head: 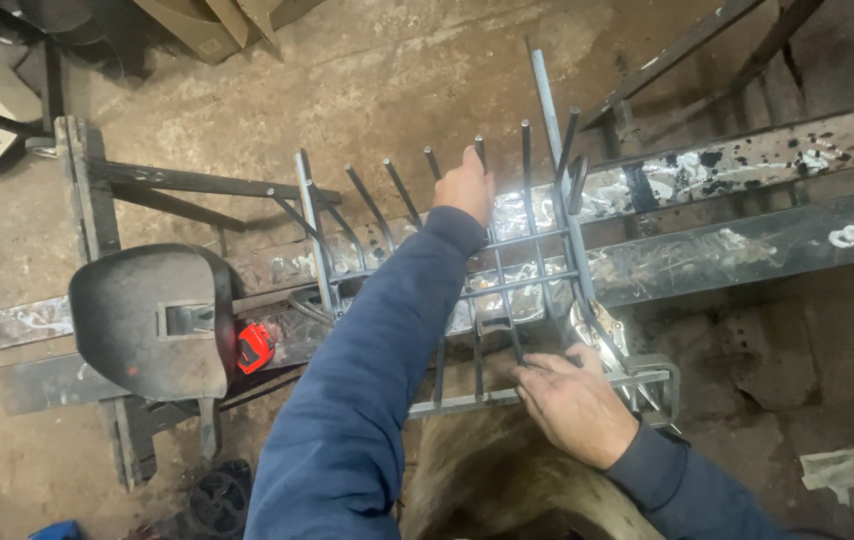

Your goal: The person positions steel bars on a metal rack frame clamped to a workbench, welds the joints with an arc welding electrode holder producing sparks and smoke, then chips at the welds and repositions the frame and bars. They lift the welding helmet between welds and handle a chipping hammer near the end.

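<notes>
While your left hand (pixel 464 185) clasps the grille's (pixel 507 285) far bar tip, your right hand (pixel 572 400) pinches a near bar; bars run away from you.

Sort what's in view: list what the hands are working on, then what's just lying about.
In hand:
left hand on a bar of the metal grille
right hand at the grille's near rail
locking pliers

Lying about:
welding mask
red tape measure

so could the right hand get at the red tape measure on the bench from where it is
Probably not directly: the right hand rests on the metal bar grille, and the outstretched left arm lies between it and the small red tape measure.
</notes>
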